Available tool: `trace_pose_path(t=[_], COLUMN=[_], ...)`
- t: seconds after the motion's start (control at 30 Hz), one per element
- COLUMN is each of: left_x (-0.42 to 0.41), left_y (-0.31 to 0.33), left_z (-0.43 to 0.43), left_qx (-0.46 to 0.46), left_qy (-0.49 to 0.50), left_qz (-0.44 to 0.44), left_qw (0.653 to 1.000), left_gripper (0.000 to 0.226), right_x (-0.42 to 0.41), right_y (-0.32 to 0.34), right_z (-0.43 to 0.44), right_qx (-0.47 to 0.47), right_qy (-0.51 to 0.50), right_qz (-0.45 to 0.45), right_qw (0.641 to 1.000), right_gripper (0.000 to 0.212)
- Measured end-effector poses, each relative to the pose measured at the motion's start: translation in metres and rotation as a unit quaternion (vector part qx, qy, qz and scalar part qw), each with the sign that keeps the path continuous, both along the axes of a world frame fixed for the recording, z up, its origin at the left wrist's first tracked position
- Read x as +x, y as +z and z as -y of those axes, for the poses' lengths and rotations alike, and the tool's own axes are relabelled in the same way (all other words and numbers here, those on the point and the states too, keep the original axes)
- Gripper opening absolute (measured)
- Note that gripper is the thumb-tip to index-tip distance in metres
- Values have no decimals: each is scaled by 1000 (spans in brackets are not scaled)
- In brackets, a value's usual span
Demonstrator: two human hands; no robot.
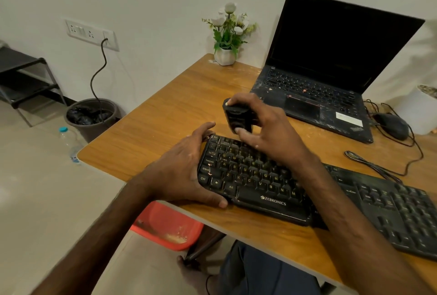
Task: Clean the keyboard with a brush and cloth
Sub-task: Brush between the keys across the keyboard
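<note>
Left hand (182,169): you gripped the left end of the keyboard (255,181), near the front edge of the tabletop (170,114) | right hand (267,129): you pinched a dark brush (234,114) just above its top row | risk: hard strokes could have popped keycaps.

Black keyboard (255,176) (Zebronics-branded) lies flat, a stubby black brush (233,117) upright above its top-left keys.

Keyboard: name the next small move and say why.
Probably lower the black tool, likely the brush, onto the top-left key row and sweep rightwards. The right hand grips it near those keys, while the left hand grips the keyboard at its left end, steadying it.
</note>
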State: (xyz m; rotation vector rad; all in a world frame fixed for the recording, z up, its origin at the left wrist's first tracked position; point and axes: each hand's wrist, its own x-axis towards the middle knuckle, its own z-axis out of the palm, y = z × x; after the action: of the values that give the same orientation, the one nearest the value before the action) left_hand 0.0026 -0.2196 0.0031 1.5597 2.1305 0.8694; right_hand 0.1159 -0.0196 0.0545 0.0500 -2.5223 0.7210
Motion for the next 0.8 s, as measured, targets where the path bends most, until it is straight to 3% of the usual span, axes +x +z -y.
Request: trace_pose_path(t=[0.13, 0.3, 0.43, 0.6, 0.73, 0.8], left_x=[0, 0, -1, 0, 1, 1], left_y=[0, 1, 0, 1, 5, 6], left_z=[0, 0, 0, 0, 1, 2], left_qx=[2, 1, 1, 9, 21, 21], left_qy=[-2, -2, -2, 1, -11, -6], left_qz=[7, 4, 8, 13, 28, 50], left_qw=[1000, 1000, 1000, 1000, 999, 999], left_gripper=[147, 150, 149, 150, 153, 155], right_x=[6, 1, 5, -3, -8, -12], right_y=[0, -7, -8, -9, -4, -9], right_z=[10, -1, 9, 7, 14, 21], right_qx=[-66, 54, -62, -1, -111, -100], right_qy=[53, -6, 15, -3, 27, 52], right_qz=[-15, 7, -18, -5, -25, -3], right_qw=[996, 999, 998, 1000, 993, 994], right_gripper=[65, 64, 64, 63, 61, 60])
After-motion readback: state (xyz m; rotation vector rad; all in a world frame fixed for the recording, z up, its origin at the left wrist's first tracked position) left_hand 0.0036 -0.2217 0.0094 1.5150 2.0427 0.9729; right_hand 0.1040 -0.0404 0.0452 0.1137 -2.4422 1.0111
